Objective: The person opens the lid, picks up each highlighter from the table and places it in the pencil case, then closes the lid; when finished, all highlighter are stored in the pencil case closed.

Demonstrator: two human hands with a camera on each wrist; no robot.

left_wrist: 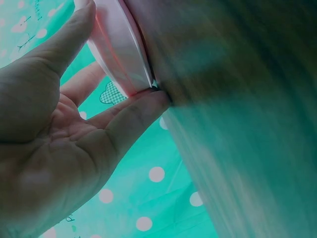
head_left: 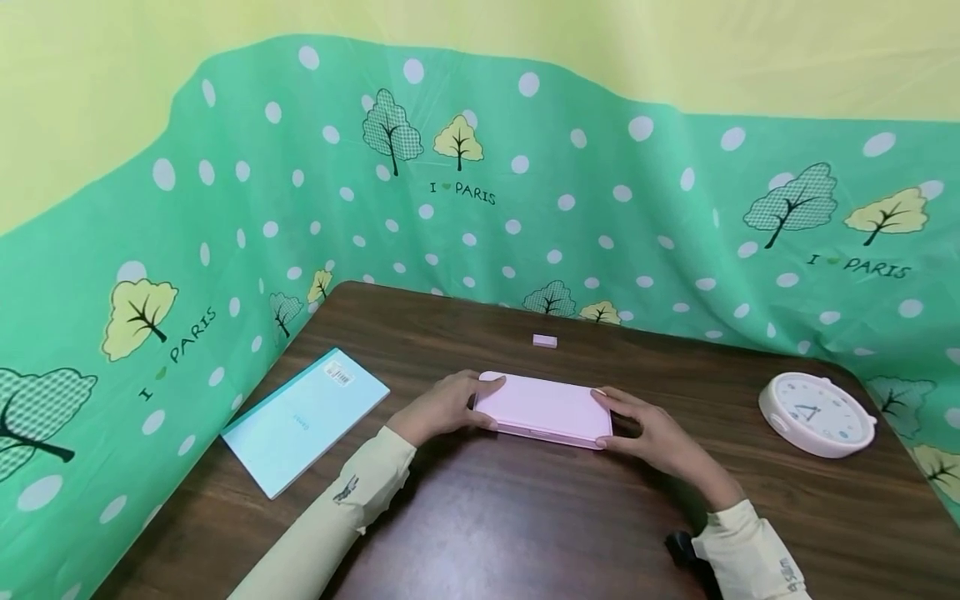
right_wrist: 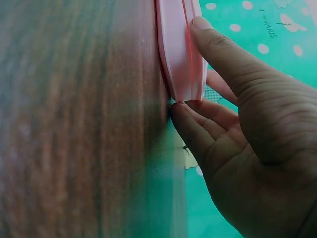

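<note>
A flat pink pencil case [head_left: 547, 408], lid down with a small catch on its front side, lies on the brown table between both hands. My left hand [head_left: 447, 407] holds its left end, thumb near the front corner and fingers at the far one. At the opposite end my right hand [head_left: 651, 429] grips in the same way. In the left wrist view the thumb presses the side of the pencil case [left_wrist: 119, 47], while a fingertip is at its lower edge. The right wrist view has the pencil case [right_wrist: 178, 54] between thumb and fingers, its seam showing.
To the left lies a light blue notebook [head_left: 307, 421] with a barcode label. A small pink block [head_left: 545, 341] sits behind the pencil case. On the right is a round pink clock [head_left: 817, 414]. A green dotted curtain [head_left: 487, 242] hangs around the brown table [head_left: 480, 525].
</note>
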